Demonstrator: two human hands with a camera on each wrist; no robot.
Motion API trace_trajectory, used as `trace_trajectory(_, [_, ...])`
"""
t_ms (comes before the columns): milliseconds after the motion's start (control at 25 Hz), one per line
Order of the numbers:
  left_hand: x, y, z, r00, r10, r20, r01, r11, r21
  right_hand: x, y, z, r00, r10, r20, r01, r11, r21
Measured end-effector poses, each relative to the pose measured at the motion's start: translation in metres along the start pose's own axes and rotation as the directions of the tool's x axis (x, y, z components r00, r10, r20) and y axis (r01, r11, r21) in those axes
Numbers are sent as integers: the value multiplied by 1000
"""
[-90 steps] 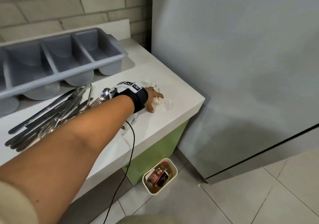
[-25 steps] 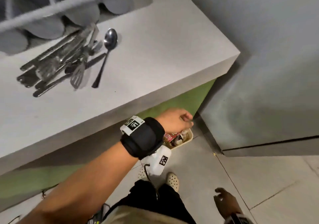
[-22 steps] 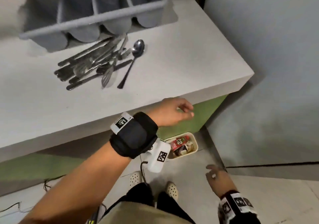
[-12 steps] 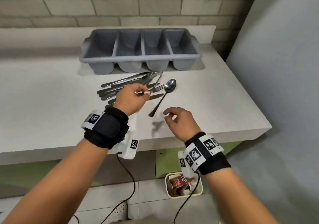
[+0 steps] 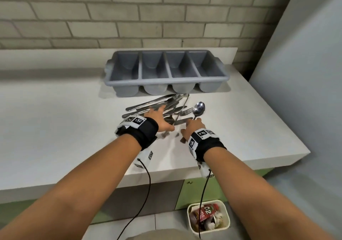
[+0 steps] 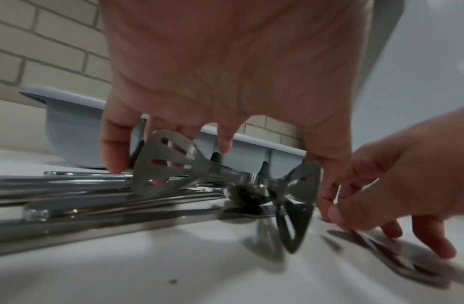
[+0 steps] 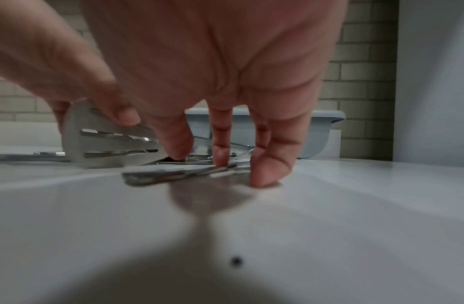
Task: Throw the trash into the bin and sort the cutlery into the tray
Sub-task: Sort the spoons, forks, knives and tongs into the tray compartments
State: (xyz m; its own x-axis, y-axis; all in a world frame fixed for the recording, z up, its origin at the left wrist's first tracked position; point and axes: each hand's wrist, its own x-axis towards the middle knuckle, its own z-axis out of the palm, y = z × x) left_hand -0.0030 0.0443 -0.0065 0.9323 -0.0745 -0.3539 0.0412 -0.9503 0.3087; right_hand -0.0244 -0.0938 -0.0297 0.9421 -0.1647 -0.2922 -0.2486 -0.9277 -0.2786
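Grey tray (image 5: 166,77) and silver cutlery (image 5: 157,104) are being observed on white counter (image 5: 55,128); cream bin (image 5: 226,219) is being noted holding red can (image 5: 205,214).

Soft, even indoor light falls from above; the white counter (image 5: 55,128) is bright without harsh glare. Small dull shadows sit under both hands in the head view, whose edges bow with wide-angle distortion. Both wrist views are dimmer and soft: palms close to the lens are blurred, the cutlery (image 6: 95,197) smears with motion, and a broad dark shadow fills the bottom of the right wrist view.
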Motion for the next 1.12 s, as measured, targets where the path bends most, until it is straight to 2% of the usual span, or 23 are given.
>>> trace_trajectory(160, [3, -5, -1, 1000, 13, -28, -12, 999, 38, 2, -7, 0, 985, 144, -95, -142, 989, 34])
trace_trajectory(280, [5, -9, 0, 997, 51, -51, -52, 998, -24, 3, -2, -5, 961, 257, -98, -242, 959, 145])
trace_trajectory(400, [7, -15, -1, 989, 86, -123, -99, 990, -100, 0, 2, -9, 959, 280, -42, -272, 953, 129])
trace_trajectory(560, [3, -24, -10, 960, 166, -227, -208, 962, -176, -4, 3, -11, 962, 274, 14, -270, 935, 230])
trace_trajectory(640, [-2, -32, -18, 940, 202, -275, -261, 945, -198, -6, 2, -9, 955, 289, 60, -295, 949, 116])
trace_trajectory(680, [-4, -35, -22, 932, 215, -291, -281, 937, -209, -8, -1, -8, 955, 292, 53, -296, 952, 79])
trace_trajectory(760, [-10, -44, -33, 924, 227, -309, -307, 920, -243, -5, -2, -6, 953, 304, 9, -303, 944, 132])
trace_trajectory(800, [-12, -49, -39, 921, 221, -320, -315, 906, -282, -3, -3, -7, 944, 329, -41, -319, 935, 156])
trace_trajectory(840, [-15, -54, -45, 919, 210, -332, -324, 884, -336, -4, -6, -12, 907, 411, -93, -380, 893, 240])
trace_trajectory(920, [-18, -64, -56, 919, 184, -350, -340, 820, -460, -3, -12, -17, 850, 507, -143, -406, 804, 435])
trace_trajectory(1000, [-20, -75, -71, 913, 152, -378, -359, 736, -573, -1, -24, -24, 826, 491, -275, -295, 794, 531])
trace_trajectory(1120, [-13, -87, -101, 879, 89, -468, -423, 600, -679, 0, -47, -38, 798, 376, -471, -66, 831, 553])
